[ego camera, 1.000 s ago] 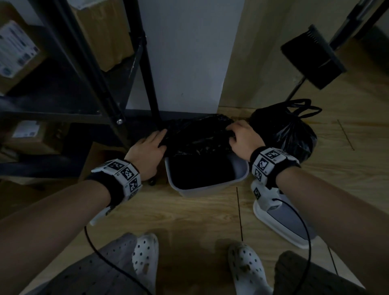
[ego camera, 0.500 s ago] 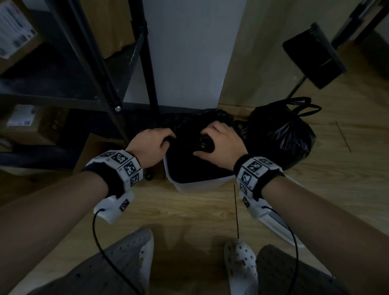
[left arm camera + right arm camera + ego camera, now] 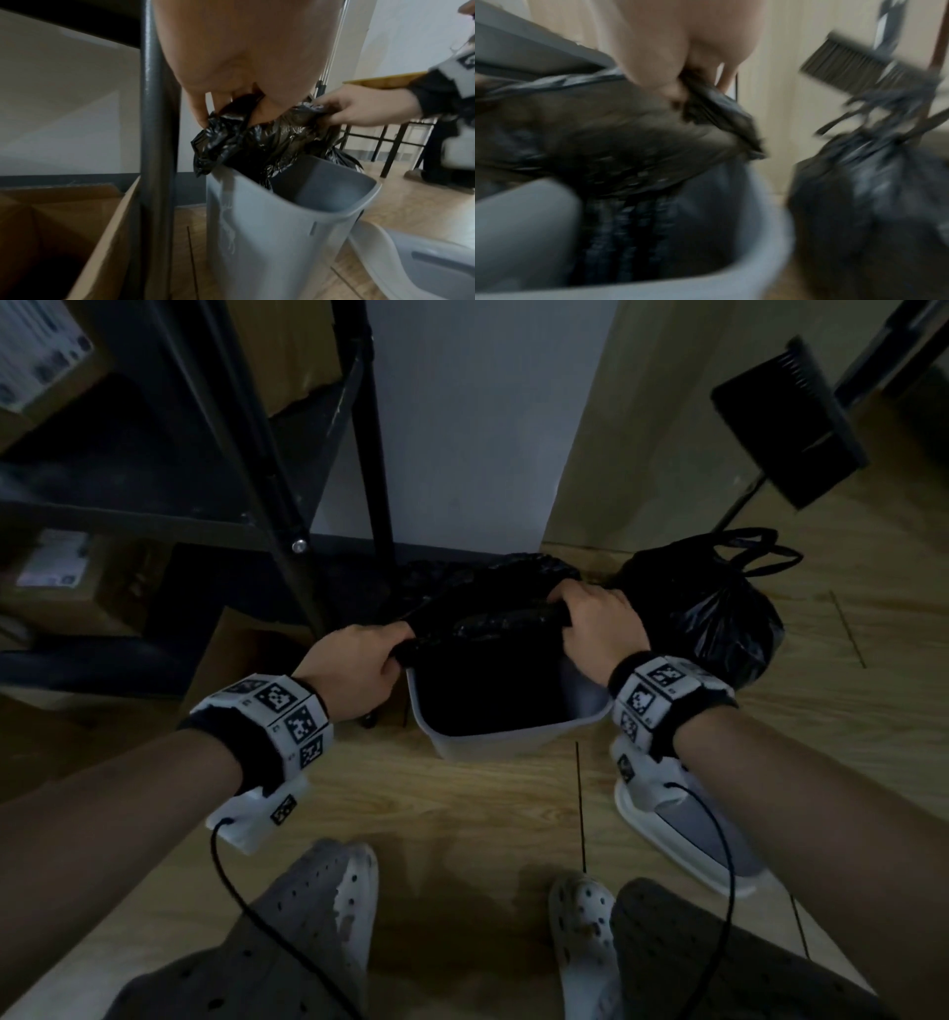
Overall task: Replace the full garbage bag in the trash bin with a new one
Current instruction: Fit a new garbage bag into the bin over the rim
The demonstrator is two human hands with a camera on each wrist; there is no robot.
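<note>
A grey trash bin (image 3: 506, 743) stands on the wood floor with a new black garbage bag (image 3: 493, 629) hanging into it. My left hand (image 3: 359, 654) grips the bag's rim at the bin's left side; in the left wrist view the left hand (image 3: 231, 97) pinches the crumpled plastic (image 3: 239, 138) above the bin (image 3: 270, 233). My right hand (image 3: 598, 621) grips the rim at the right side. In the blurred right wrist view the right hand (image 3: 677, 77) holds the bag's edge (image 3: 713, 109). The full, tied black bag (image 3: 719, 613) sits on the floor to the right.
A black metal shelf (image 3: 287, 469) with cardboard boxes stands to the left, one leg close to the bin. An open cardboard box (image 3: 77, 233) sits under it. The bin's white lid (image 3: 683, 839) lies on the floor at right. A broom (image 3: 785, 423) leans behind the full bag.
My right hand has moved from inside the bin back to the right side of the rim. Both hands now hold the bag's rim stretched apart and raised.
</note>
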